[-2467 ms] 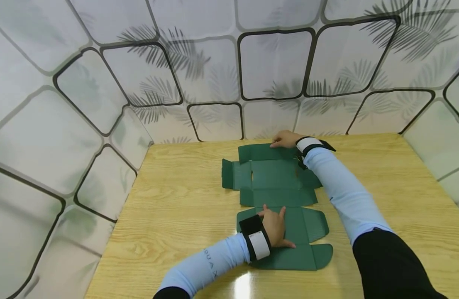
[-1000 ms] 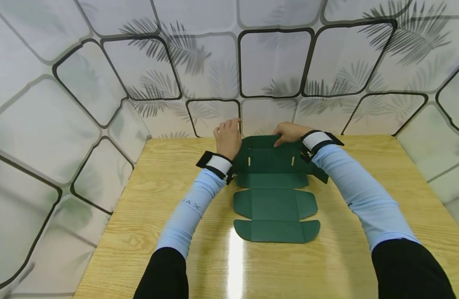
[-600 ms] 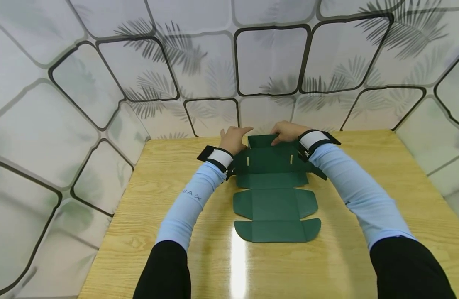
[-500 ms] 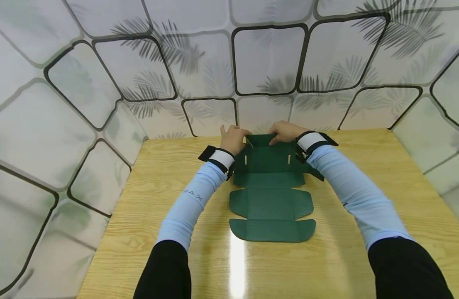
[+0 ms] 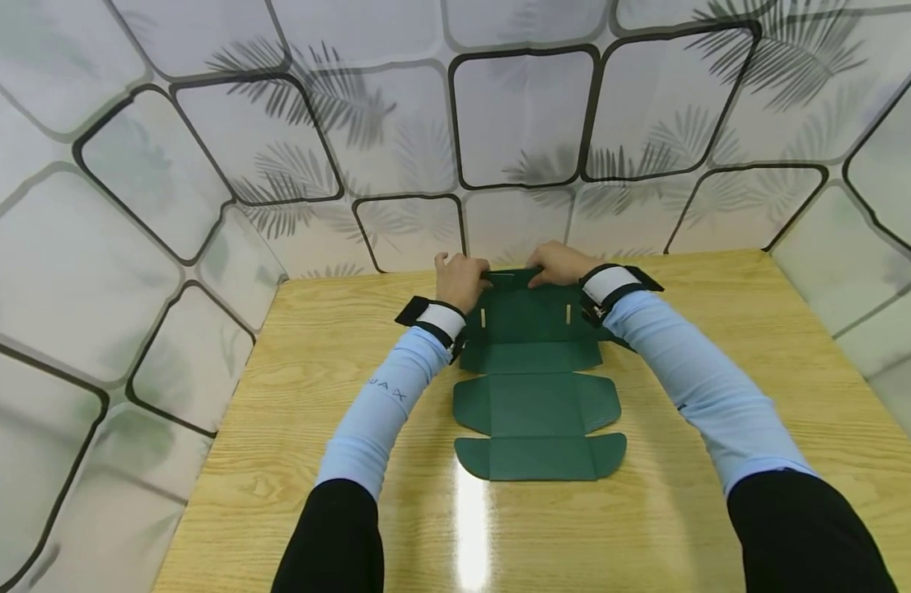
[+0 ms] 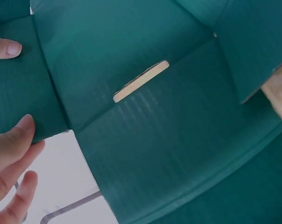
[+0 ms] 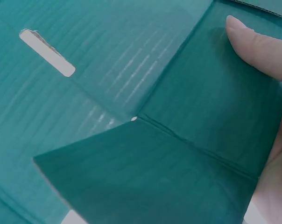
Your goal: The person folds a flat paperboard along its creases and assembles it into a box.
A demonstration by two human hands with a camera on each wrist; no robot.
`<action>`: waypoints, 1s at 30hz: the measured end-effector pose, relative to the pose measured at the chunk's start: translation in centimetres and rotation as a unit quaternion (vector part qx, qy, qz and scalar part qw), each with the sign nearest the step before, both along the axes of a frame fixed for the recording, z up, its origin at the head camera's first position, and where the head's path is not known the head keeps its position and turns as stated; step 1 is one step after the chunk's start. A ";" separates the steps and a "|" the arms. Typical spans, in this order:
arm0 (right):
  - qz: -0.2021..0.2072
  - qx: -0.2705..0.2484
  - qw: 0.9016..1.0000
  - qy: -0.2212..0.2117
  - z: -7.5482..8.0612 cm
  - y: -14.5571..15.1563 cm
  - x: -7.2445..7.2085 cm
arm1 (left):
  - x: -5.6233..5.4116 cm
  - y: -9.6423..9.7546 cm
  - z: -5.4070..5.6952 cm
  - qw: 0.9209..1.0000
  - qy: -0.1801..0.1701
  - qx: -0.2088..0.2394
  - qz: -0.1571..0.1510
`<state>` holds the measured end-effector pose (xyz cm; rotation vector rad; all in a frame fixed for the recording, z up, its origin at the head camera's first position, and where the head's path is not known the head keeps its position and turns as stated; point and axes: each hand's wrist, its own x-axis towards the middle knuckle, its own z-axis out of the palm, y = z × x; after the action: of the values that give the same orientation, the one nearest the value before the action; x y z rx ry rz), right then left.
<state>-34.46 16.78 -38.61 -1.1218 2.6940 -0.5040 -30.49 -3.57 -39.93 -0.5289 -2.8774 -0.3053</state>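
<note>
An unfolded green cardboard box lies on the table, its front panels flat and its far wall raised. At the far wall's left end, my left hand pinches the upper flap; in the left wrist view the thumb lies at the flap's edge. Farther right my right hand grips the same flap, thumb on the inner face in the right wrist view. That view also has a creased side flap folding inward beside the hand. A narrow slot pierces the fold near the left side.
The wooden table runs back to a patterned curtain close behind the box. More curtain hangs along the left and right sides. A bright light reflection shows on the tabletop in front.
My left hand has left the front panels and moved to the far flap, where it now pinches the left end. The far wall has been lifted from flat, and its upper flap bent forward.
</note>
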 end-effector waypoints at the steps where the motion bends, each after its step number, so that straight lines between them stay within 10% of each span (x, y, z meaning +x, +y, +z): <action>1: 0.000 -0.001 1.000 0.003 -0.1 -0.1 0.0 | 0.0 -0.1 -0.1 1.000 0.004 0.001 0.000; 14: -0.022 0.001 1.000 0.013 -1.2 -0.3 -0.2 | 0.8 -1.3 -0.2 1.000 0.007 -0.015 -0.011; 20: -0.047 0.000 0.999 0.024 -1.9 0.3 -0.1 | 4.3 -1.5 -0.8 0.995 0.057 -0.080 -0.023; 30: -0.056 -0.007 0.997 0.045 -2.6 0.3 0.0 | 9.2 -1.7 -5.5 0.976 0.008 -0.218 0.011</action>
<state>-34.46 17.08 -41.17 -1.0232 2.8478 -0.5019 -21.25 -5.28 -45.43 -0.5629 -2.9335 0.3449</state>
